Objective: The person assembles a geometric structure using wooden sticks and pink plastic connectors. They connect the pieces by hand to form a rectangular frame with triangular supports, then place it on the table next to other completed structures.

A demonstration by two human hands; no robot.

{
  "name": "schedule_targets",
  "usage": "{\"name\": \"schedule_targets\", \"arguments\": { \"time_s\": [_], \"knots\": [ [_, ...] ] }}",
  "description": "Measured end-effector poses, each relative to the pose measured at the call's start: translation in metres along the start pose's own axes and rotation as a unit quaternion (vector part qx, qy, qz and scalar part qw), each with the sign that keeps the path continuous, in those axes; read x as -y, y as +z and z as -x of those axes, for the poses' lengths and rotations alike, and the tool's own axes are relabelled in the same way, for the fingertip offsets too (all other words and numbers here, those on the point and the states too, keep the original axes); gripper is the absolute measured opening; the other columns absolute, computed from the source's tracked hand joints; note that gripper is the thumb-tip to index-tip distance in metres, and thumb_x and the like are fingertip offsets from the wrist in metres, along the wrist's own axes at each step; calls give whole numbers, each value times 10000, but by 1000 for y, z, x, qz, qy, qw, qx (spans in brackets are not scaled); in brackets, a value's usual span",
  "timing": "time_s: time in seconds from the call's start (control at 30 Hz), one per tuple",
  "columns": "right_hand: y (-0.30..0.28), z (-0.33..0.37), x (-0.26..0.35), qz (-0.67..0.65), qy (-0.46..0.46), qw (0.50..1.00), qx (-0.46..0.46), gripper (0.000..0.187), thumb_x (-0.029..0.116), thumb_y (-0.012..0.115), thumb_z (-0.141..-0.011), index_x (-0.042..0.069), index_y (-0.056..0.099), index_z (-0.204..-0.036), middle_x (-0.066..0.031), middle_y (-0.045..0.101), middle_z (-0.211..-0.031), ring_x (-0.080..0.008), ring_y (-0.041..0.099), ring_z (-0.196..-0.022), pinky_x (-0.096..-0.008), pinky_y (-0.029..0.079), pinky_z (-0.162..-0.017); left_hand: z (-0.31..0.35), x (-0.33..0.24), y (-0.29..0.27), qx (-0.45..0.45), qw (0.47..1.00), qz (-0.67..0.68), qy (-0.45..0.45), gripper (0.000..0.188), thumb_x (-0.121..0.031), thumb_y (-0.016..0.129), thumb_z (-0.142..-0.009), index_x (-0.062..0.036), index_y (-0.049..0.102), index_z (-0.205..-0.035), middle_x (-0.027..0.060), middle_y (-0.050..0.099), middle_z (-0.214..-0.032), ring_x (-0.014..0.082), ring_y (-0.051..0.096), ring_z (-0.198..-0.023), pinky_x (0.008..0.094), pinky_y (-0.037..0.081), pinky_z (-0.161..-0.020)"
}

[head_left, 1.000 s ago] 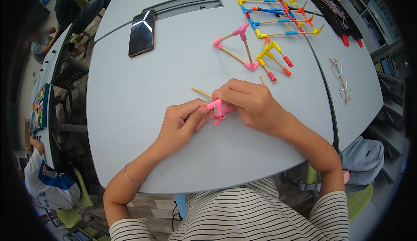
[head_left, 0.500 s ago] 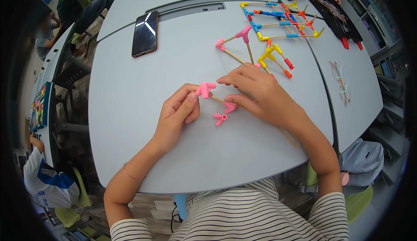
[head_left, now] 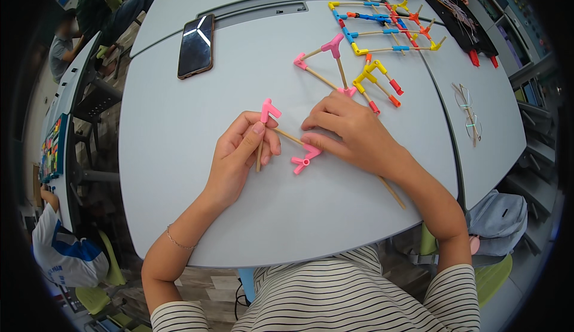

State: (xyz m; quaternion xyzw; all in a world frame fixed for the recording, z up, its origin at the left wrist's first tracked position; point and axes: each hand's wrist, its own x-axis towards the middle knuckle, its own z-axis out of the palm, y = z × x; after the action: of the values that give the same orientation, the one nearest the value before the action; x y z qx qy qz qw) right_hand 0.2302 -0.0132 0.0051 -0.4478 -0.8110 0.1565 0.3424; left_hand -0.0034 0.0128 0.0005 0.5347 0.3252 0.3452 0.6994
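My left hand (head_left: 234, 155) pinches a pink connector (head_left: 268, 110) between thumb and fingers. One wooden stick (head_left: 259, 157) points down from it past the fingers; another stick (head_left: 288, 135) runs right towards a second pink connector (head_left: 311, 151). My right hand (head_left: 354, 130) hovers over that end, fingers bent and apart from the thumb, whose tip is at the stick. Part of the second connector is behind the thumb. Just below lies a loose pink connector (head_left: 301, 163). From under my right hand a stick (head_left: 391, 192) sticks out, its other end hidden.
Beyond my right hand stand a pink-cornered stick frame (head_left: 333, 43), a yellow-and-red piece (head_left: 372, 76) and a larger multicoloured frame (head_left: 382, 30). A phone (head_left: 197, 46) lies at the far left, glasses (head_left: 470, 116) at the right. A grey backpack (head_left: 497, 221) sits beside the table.
My left hand has turned the pink connector upward, and a stick below it has come into view. My right hand has shifted slightly down, its fingers curling more.
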Motion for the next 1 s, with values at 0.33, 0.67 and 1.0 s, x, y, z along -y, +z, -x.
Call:
{"name": "schedule_targets", "arguments": {
  "time_s": [0.33, 0.67, 1.0],
  "knots": [
    [7, 1, 16, -12, 93, 996, 6, 124, 159, 727, -794, 51, 666, -798, -49, 618, -719, -203, 586, -722, -334, 467, -615, -2, -4, 8, -40, 999, 25, 12, 492, -222, 446, -1045, -47, 303, -1482, 84, 637, -981, 92, 563, -750, 241, 459, -728],
    [-7, -6, 20, -133, 162, 977, -45, 131, 138, 711, -806, 31, 636, -797, -19, 585, -663, -91, 452, -561, -251, 368, -519, -3, -4, 0, -6, 998, 65, -12, 524, -181, 454, -1036, -51, 269, -1508, 98, 636, -995, 92, 591, -790, 243, 475, -762],
    [-4, -1, 17, -134, 128, 981, -56, 134, 107, 717, -778, 16, 619, -768, -19, 552, -621, -72, 447, -505, -233, 361, -476, -5, -5, -2, -2, 994, 110, -15, 523, -174, 456, -1039, -38, 275, -1511, 101, 636, -1004, 98, 605, -825, 259, 484, -824]
  ]
}}
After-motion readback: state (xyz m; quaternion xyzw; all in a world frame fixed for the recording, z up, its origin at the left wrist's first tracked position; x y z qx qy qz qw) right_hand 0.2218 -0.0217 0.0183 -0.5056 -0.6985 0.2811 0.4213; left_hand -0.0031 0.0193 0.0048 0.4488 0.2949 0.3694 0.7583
